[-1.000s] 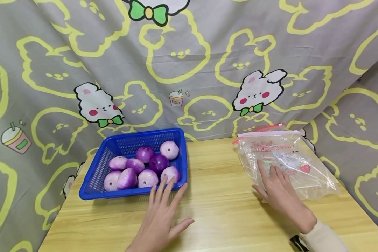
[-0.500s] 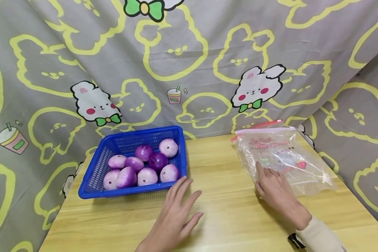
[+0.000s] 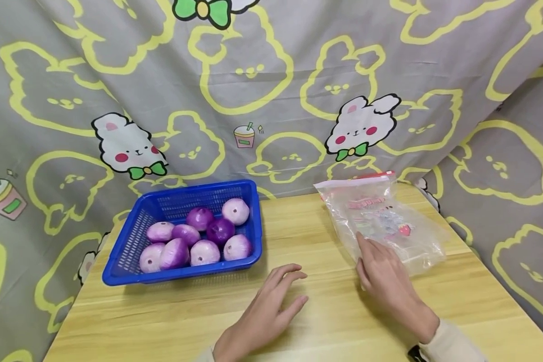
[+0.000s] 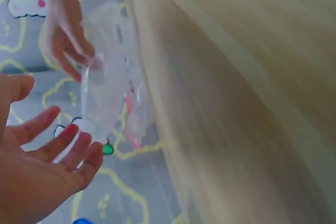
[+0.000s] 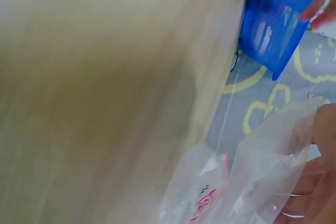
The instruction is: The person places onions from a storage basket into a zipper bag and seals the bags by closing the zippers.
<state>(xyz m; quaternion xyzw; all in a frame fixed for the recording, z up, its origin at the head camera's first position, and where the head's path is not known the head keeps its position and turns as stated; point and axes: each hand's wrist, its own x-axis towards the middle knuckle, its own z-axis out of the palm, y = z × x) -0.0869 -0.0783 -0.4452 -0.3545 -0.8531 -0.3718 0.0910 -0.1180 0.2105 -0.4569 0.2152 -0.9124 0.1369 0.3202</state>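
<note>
My right hand (image 3: 386, 281) pinches the near left edge of a clear plastic zip bag (image 3: 416, 244), thumb on one side and fingers on the other. The bag has a pale zip strip, printed lettering and a strawberry. In the right wrist view the bag's film (image 5: 262, 169) passes between thumb and fingers. A red zip strip (image 3: 382, 175) shows behind it, apparently of another bag underneath. My left hand (image 3: 269, 309) hovers over the table between basket and bag, fingers loosely bent and holding nothing. Several purple onions (image 3: 205, 253) lie in a blue plastic basket (image 3: 181, 274) at left.
The wood-grain table (image 3: 307, 236) backs onto a grey curtain (image 3: 294, 75) with yellow cartoon outlines. More of the same cloth hangs along the right side. The basket stands near the table's left back, the bags near its right back.
My left hand has moved right, away from the basket's front rim. My right hand has closed on the bag's edge, and the bag has shifted left and lifted at that edge.
</note>
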